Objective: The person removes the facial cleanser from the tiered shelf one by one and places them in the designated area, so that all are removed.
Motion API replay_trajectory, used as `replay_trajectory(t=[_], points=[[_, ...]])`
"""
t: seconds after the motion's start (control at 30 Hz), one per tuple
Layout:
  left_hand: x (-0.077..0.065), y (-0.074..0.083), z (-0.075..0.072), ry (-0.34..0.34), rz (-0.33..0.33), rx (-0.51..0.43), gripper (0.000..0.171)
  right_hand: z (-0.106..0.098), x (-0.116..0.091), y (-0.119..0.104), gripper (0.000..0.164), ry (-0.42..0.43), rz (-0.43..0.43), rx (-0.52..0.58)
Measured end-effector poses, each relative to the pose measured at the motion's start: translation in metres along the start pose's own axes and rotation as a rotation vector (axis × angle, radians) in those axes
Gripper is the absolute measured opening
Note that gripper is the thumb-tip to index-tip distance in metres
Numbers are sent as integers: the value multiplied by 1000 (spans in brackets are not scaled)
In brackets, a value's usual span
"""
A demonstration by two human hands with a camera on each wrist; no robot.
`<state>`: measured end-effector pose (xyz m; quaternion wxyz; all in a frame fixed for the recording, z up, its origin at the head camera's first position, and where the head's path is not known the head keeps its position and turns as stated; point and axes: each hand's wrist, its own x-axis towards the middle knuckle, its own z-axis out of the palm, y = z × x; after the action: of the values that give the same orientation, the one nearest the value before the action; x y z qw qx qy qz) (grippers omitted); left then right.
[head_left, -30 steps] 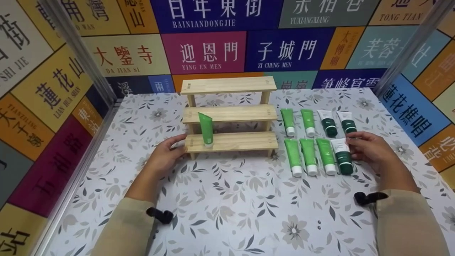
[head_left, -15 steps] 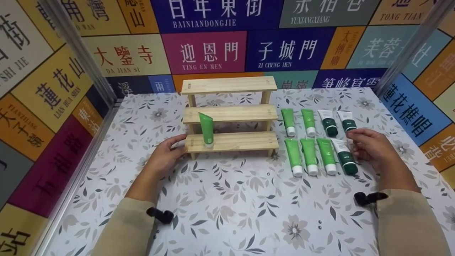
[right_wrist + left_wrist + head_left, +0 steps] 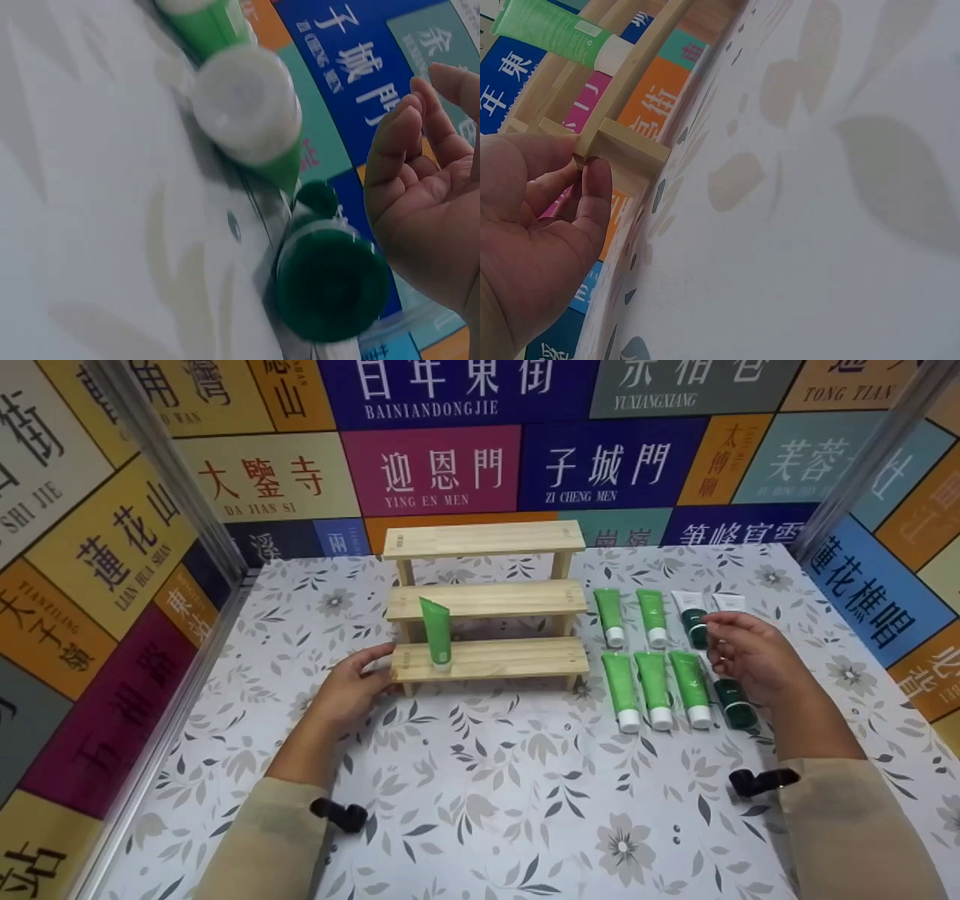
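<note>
My left hand [image 3: 346, 688] pinches the left end of the lowest step of a three-tier wooden display stand [image 3: 517, 658] between thumb and fingers; the left wrist view shows the grip at the step's corner. One green squeeze tube [image 3: 436, 631] stands cap down on that step. Over on the right, my right hand [image 3: 757, 654] is raised above the white tubes with dark green caps, its fingers loosely bent and nothing between them. It partly hides the front white tube [image 3: 735, 703] and a rear white tube [image 3: 729, 602]. Another white tube [image 3: 691, 619] lies beside its fingertips.
Several green tubes lie in two rows right of the stand, such as a front tube [image 3: 619, 690] and a rear tube [image 3: 651, 616]. A floral cloth [image 3: 480, 810] covers the table. Printed panels [image 3: 442, 469] enclose the back and sides.
My right hand has released the front white tube, whose cap end shifted slightly right, then risen and moved left across the white tubes. My left hand has stayed on the stand.
</note>
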<state>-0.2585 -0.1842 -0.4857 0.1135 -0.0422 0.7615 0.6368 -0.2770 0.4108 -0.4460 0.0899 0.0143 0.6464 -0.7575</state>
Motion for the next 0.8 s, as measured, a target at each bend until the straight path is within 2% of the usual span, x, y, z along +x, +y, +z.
replay_trajectory(t=[0.2, 0.4, 0.6, 0.8], points=[[-1, 1, 0, -10, 8, -15, 54, 35, -2, 0, 14, -117, -78, 26], [-1, 2, 0, -16, 14, -21, 53, 83, -3, 3, 17, -186, -143, -20], [-1, 1, 0, -21, 20, -20, 53, 127, -5, 7, 21, -251, -158, -79], [-2, 0, 0, -4, 23, 26, 52, 165, -4, 11, 23, -295, -177, -99]])
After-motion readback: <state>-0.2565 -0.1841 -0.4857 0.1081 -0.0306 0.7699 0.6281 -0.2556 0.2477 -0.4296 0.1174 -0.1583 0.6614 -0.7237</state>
